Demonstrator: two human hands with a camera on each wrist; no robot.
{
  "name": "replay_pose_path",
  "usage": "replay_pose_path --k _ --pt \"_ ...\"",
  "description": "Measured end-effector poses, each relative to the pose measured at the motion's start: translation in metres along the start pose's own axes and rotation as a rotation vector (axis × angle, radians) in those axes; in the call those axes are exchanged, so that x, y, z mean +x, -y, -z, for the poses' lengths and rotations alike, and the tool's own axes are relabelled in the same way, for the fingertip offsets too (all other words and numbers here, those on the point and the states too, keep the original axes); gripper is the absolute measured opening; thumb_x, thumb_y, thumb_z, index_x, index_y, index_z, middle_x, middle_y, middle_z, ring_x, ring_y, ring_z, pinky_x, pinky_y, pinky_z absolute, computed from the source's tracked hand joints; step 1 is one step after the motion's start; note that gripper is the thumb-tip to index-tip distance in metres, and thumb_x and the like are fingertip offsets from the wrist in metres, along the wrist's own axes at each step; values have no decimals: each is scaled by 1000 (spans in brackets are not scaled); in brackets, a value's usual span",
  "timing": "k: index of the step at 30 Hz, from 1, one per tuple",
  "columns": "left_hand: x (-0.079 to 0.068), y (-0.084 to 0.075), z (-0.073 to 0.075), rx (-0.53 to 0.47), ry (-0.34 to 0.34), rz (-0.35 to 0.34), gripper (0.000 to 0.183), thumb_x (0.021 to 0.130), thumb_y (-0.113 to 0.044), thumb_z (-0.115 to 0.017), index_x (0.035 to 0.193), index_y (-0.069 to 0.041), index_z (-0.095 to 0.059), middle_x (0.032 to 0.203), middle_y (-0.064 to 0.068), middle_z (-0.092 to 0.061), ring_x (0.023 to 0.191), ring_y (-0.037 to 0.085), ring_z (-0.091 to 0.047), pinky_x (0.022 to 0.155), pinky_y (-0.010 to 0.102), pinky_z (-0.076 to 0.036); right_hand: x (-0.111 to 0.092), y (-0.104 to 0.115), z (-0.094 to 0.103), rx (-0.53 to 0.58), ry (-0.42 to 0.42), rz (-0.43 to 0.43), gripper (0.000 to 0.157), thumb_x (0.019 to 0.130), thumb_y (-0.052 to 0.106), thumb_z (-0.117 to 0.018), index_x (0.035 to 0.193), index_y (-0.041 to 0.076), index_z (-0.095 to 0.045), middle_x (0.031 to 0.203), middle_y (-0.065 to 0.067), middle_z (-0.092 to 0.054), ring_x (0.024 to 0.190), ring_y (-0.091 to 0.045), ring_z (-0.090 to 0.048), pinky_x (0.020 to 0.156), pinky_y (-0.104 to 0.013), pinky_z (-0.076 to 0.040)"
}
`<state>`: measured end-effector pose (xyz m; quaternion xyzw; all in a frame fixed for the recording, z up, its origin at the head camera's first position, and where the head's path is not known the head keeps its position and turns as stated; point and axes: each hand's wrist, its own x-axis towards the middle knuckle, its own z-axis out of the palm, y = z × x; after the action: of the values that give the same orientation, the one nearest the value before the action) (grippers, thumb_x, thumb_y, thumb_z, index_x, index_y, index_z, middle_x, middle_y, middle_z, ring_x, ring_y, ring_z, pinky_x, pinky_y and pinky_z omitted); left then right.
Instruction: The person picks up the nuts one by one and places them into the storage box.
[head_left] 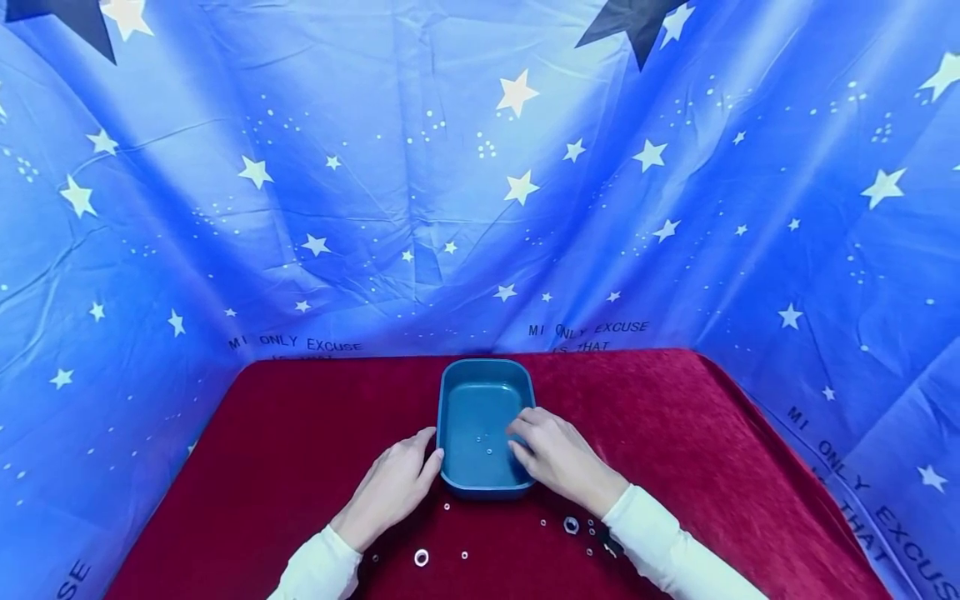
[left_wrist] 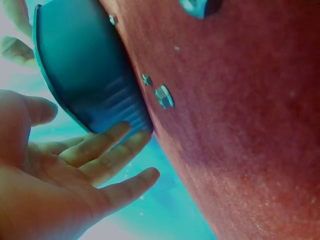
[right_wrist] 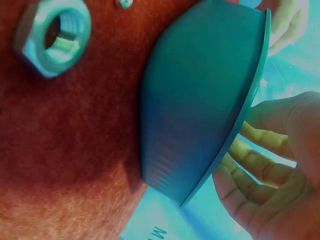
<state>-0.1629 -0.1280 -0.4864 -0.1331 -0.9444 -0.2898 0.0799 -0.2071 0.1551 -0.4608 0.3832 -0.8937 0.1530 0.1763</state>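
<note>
A teal rectangular container [head_left: 486, 475] stands upright on the red cloth, with a few tiny nuts [head_left: 489, 452] on its floor. My left hand [head_left: 401, 475] is at its left side, thumb and fingertips right at the wall; the left wrist view shows those fingers spread and nearly straight. Over the right rim reaches my right hand [head_left: 558, 454], fingertips inside the container above its floor. In the right wrist view its fingers are loosely bent, partly hidden behind the rim, and nothing shows between them.
On the red cloth [head_left: 337, 417] in front of the container lie a large ring-shaped nut [head_left: 422, 557], a large hex nut [head_left: 572, 525] and several tiny nuts [head_left: 464, 555]. Some lie close to the right sleeve [head_left: 660, 533]. A blue star-print curtain [head_left: 420, 167] hangs behind and on both sides.
</note>
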Motion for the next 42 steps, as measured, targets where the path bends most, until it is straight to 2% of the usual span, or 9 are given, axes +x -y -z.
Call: replay_pose_path --k 9,14,19,27,32,42 --pt "7 0 -3 -52 27 28 56 112 -25 -64 156 7 -53 140 21 -72 124 36 -74 103 55 -60 -21 -1 14 18 -48 -55 9 98 12 -82 107 11 -81 106 0 -73 98 -16 -67 87 -36 -63" --pt "10 -2 -3 -48 25 5 56 111 -23 -64 156 9 -52 139 23 -72 122 37 -75 102 55 -61 -35 -3 17 -1 -92 -43 7 96 10 -82 103 11 -80 106 0 -73 99 -17 -67 86 -37 -63" --pt "13 -5 -2 -9 12 -23 55 111 -21 -65 155 10 -53 139 25 -72 123 39 -74 104 54 -60 -50 -6 20 -28 -123 -70 11 93 8 -83 103 12 -80 104 2 -73 98 -16 -68 85 -37 -63" --pt "15 -9 -5 62 -8 -73 54 109 -16 -68 152 14 -54 139 29 -70 123 41 -73 103 53 -60 -71 -6 24 -54 -88 -126 16 92 8 -85 107 10 -80 106 1 -73 98 -16 -68 86 -37 -63" --pt "15 -8 -8 87 -8 -77 56 109 -17 -69 153 15 -53 139 29 -70 125 40 -73 103 52 -60 -76 -5 25 -45 -60 -156 18 94 10 -85 111 8 -81 108 0 -73 100 -17 -69 88 -39 -64" --pt "14 -8 -9 78 1 -71 57 109 -17 -68 154 14 -52 141 29 -69 127 41 -72 103 53 -59 -86 -4 24 -62 -97 -113 18 91 8 -86 107 9 -80 105 1 -74 97 -16 -69 85 -37 -63"
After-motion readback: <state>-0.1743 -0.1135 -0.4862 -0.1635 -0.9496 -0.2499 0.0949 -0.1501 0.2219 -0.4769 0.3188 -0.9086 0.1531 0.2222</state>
